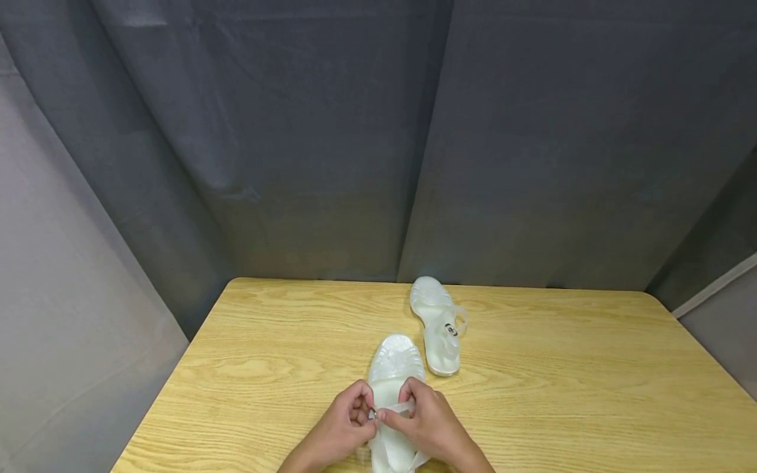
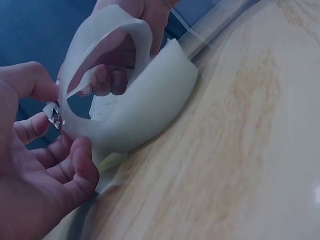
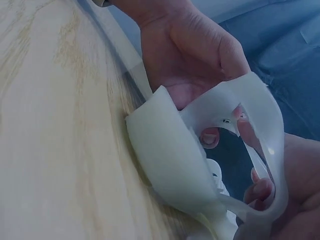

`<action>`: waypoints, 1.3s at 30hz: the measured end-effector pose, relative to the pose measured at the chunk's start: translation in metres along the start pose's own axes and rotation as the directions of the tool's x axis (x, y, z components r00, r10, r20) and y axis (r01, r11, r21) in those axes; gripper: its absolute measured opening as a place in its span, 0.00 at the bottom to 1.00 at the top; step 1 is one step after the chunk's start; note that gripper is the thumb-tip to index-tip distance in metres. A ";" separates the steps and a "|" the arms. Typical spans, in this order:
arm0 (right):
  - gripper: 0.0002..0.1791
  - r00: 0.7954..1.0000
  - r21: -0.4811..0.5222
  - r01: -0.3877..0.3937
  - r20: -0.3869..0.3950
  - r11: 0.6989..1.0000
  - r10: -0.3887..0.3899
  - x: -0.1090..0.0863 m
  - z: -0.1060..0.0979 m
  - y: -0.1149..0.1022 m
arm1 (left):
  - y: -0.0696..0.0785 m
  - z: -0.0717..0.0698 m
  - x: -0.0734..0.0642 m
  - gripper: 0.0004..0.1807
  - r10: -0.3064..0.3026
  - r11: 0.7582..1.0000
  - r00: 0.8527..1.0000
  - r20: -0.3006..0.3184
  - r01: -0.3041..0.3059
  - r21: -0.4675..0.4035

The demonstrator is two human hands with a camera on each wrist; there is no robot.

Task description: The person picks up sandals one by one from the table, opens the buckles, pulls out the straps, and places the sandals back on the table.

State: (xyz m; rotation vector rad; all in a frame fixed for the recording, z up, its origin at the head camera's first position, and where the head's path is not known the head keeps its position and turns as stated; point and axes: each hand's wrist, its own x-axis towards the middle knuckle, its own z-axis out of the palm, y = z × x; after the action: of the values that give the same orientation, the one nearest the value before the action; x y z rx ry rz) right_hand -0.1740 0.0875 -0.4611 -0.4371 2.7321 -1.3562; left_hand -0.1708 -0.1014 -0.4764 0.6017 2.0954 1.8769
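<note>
A translucent white jelly sandal (image 1: 397, 358) lies near the front edge of the table, toe pointing away. My left hand (image 1: 345, 422) is at its left side, thumb and fingers pinching around the small metal buckle (image 2: 55, 116). From the right, my right hand (image 1: 436, 426) grips the thin ankle strap (image 1: 402, 407), its thumb reaching across toward the buckle. In the left wrist view the heel band (image 2: 112, 27) arches up above the heel (image 2: 165, 87). Part of the strap is hidden behind the fingers.
A matching sandal (image 1: 442, 351) sits farther back to the right, its strap looped out and a metal buckle (image 1: 451, 330) showing. The wood-grain table (image 1: 266, 341) ends at a dark grey curtain (image 1: 319, 164). Pale panels (image 1: 53, 276) stand at the sides.
</note>
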 end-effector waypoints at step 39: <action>0.32 0.943 0.320 -0.317 0.006 0.893 0.333 -0.025 -0.013 0.019 | 0.009 -0.005 -0.009 0.21 -0.253 0.957 0.967 -0.023 0.253 0.140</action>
State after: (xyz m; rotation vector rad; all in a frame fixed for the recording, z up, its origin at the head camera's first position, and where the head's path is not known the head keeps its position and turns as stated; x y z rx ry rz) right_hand -0.1568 0.1159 -0.4698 0.0758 2.4055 -1.6766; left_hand -0.1643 -0.1097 -0.4670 0.3374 2.2035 1.6021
